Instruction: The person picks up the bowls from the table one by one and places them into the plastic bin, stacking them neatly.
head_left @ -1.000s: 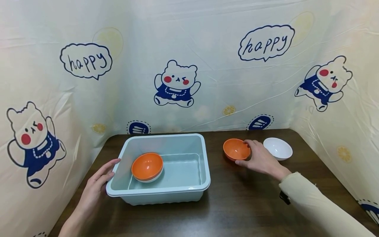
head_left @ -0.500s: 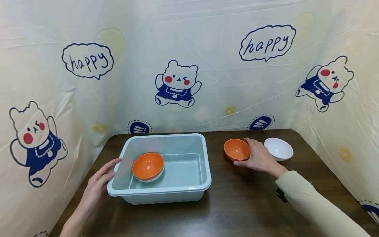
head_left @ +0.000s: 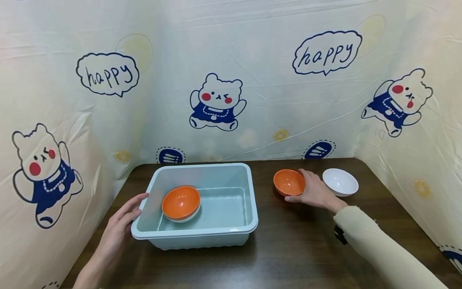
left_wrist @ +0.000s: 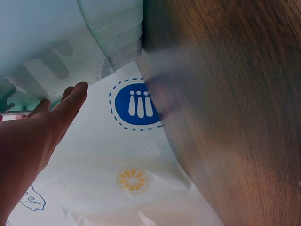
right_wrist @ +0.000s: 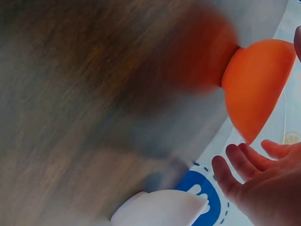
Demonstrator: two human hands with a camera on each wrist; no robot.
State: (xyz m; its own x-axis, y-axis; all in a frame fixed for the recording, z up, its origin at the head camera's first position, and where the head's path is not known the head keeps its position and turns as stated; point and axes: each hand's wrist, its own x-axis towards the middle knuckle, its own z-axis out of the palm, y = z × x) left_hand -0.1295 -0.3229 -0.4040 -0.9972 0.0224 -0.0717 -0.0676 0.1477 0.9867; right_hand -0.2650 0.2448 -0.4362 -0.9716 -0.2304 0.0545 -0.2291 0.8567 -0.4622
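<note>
A pale blue plastic basin [head_left: 162, 232] stands on the table's left half. Inside it, an orange bowl [head_left: 180, 202] is nested on a white bowl [head_left: 185, 219]. My left hand [head_left: 117, 226] touches the basin's left side, its fingers nearly straight along the wall in the left wrist view. At the right, my right hand [head_left: 317, 192] spreads around the near right side of another orange bowl [head_left: 288, 182], which sits upright on the table. In the right wrist view the relaxed fingertips [right_wrist: 225, 174] are right by that bowl's rim, and the thumb is at its opposite side.
A second white bowl [head_left: 340, 182] stands just right of my right hand, near the back of the dark wooden table [head_left: 288, 249]. A pale printed cloth [head_left: 260, 100] with bears hangs behind and along both sides.
Both hands, the basin and the bowls keep their places. My right forearm and sleeve have shifted slightly left, and the head view has turned a little.
</note>
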